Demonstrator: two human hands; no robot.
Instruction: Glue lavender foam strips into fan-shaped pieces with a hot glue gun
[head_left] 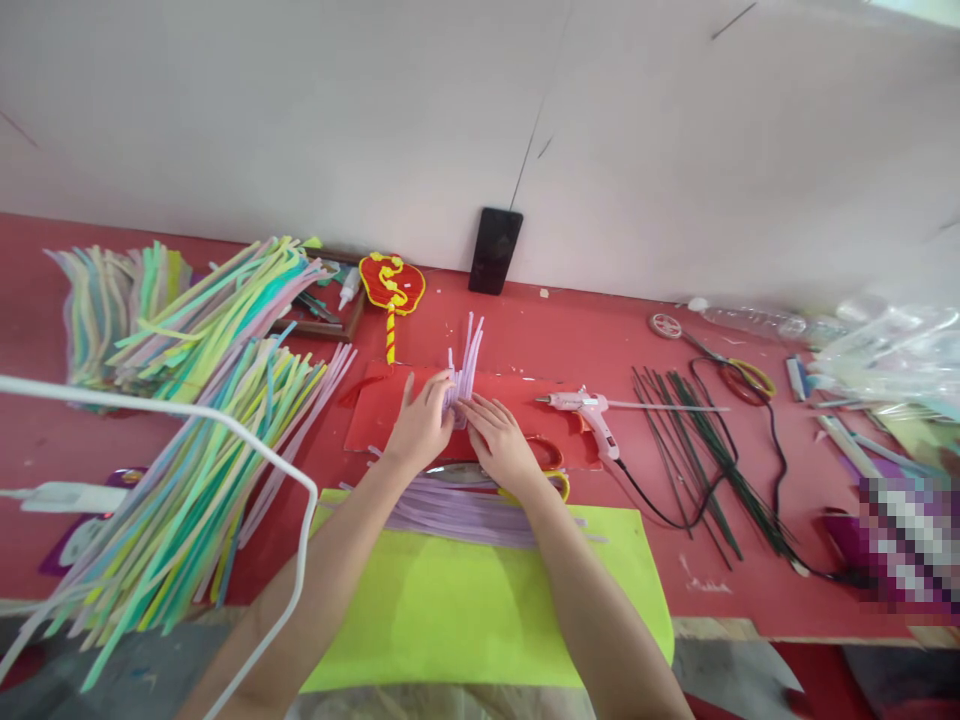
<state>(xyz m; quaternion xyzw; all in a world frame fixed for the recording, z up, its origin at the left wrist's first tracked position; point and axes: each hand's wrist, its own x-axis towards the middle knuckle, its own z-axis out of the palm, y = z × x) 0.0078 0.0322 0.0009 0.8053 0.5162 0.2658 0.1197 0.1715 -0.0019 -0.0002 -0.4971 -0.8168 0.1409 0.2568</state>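
Note:
A small bunch of lilac pipe cleaners stands up between my hands, over a red sheet on the table. My left hand closes on its left side with bent fingers. From the right, my right hand presses its fingers together against the lower part of the bunch. The lower ends are partly covered by my fingers. Just below my wrists, more lilac pipe cleaners lie across a yellow-green cloth. Scissors with a yellow handle lie partly under my right wrist.
Pastel pipe cleaners are heaped on the left, beside a white cable. A red-and-yellow fan-shaped piece and a phone are at the back. Right lie a pink glue gun, dark green stems and clear plastic wrapping.

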